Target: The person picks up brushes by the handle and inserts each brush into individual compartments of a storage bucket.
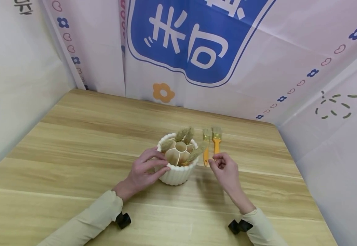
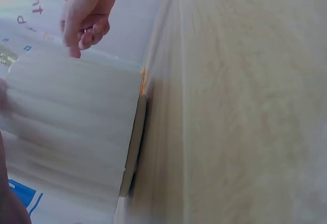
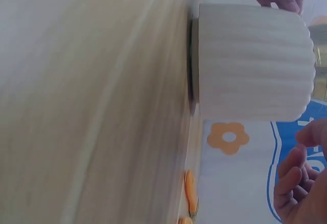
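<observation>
A white fluted pot [image 1: 174,177] with a scalloped rim stands on the table. Inside it sits a cream insert [image 1: 180,147] divided into compartments around a central ring, and several paintbrushes [image 1: 196,152] lean there with bristles up. My left hand [image 1: 144,171] grips the pot's near-left rim. To the right of the pot, my right hand [image 1: 227,172] hovers with fingers loosely curled and nothing between them. Its fingertips overlap the handle end of a wide orange-handled paintbrush [image 1: 216,138] in the head view. A narrower paintbrush [image 1: 206,147] lies beside that one.
The wood-grain table [image 1: 89,153] meets a printed cloth backdrop [image 1: 243,99] at the back, with white side walls left and right. A black wrist camera [image 1: 123,220] is on the left sleeve, another camera [image 1: 239,226] on the right.
</observation>
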The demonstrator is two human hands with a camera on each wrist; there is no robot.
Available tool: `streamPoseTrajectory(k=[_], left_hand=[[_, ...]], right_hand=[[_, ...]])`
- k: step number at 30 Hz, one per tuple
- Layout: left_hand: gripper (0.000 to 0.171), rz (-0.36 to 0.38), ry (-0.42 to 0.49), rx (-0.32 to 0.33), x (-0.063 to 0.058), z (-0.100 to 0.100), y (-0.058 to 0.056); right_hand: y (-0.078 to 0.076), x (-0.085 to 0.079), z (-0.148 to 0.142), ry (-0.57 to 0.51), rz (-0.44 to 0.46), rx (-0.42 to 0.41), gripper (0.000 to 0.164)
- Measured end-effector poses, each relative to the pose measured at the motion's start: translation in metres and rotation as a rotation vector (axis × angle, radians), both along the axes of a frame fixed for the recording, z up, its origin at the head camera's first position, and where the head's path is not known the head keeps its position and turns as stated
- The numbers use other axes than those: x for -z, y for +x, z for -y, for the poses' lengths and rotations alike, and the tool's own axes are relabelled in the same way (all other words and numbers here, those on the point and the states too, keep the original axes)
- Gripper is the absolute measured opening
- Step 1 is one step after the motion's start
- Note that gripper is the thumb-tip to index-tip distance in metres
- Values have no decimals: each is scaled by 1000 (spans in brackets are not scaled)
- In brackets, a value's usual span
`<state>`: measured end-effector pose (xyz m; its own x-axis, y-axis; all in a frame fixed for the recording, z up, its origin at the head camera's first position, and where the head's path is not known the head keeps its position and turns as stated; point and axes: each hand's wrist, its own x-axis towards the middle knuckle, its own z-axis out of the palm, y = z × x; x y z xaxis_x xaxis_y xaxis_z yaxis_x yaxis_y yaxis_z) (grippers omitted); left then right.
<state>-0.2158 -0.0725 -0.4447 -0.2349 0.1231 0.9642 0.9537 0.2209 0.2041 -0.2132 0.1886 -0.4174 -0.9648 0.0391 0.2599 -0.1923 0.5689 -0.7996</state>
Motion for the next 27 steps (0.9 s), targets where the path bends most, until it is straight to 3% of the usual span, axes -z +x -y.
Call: streamPoseTrajectory(k=[11, 27], left_hand=[[21, -24, -19, -37, -3, 4, -4], [26, 100, 81, -64, -1, -2, -3]], right_hand=[[-4, 4, -13, 28, 23, 33, 12], [-6, 8, -19, -19, 58, 54, 12]])
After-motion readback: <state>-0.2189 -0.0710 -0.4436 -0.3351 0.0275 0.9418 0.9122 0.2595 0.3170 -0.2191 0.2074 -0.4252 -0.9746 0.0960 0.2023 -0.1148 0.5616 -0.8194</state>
